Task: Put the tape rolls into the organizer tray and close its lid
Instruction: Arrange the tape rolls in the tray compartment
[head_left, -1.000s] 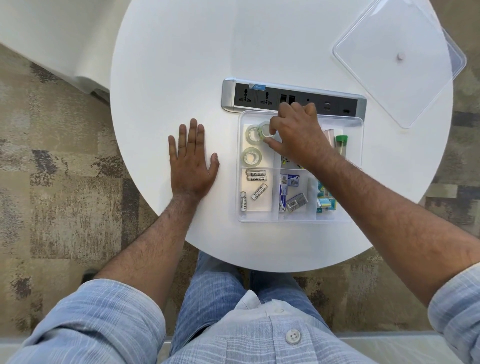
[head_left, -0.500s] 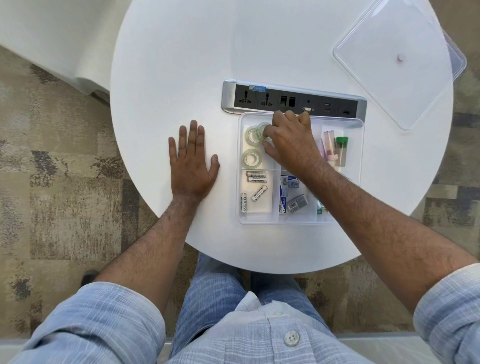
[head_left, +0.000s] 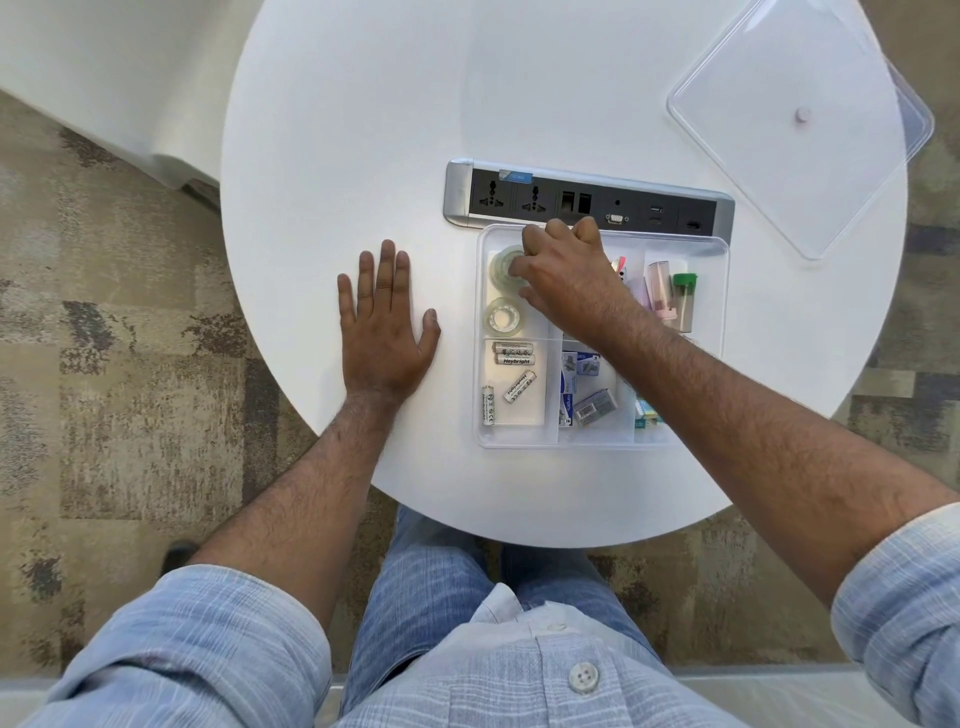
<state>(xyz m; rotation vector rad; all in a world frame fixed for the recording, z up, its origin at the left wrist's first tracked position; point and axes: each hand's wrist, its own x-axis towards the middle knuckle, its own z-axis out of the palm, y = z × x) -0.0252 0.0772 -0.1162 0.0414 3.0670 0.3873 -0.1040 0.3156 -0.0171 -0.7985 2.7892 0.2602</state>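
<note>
The right hand (head_left: 569, 283) is reaching into the tray (head_left: 722, 332) with its fingers curled down over the far-left compartment, and it is hiding part of the far tape roll (head_left: 501, 267), so it is hard to say whether the fingertips are pinching that roll or only resting on it; the grip itself is not showing. A second roll (head_left: 502, 315) is lying flat just nearer in the same compartment, apart from the hand and fully in view. The forearm is crossing the tray's middle and covering much of what is sitting there, leaving only bits of small boxes (head_left: 582, 387) visible, and the items at the right edge, a pink case (head_left: 660, 286) and a green-capped tube (head_left: 684, 296), are partly screened by the wrist. Compared with a moment ago, the right hand is sitting further to the left and lower over the far roll, with more of the socket strip (head_left: 587, 202) uncovered behind it. Batteries (head_left: 511, 382) are lying loose in the near-left compartment. The left hand (head_left: 382, 332) is lying flat and spread on the table (head_left: 363, 130), palm down, holding nothing, just left of the tray. The lid (head_left: 800, 119) is lying off the tray at the table's far right, its corner overhanging the edge.
</note>
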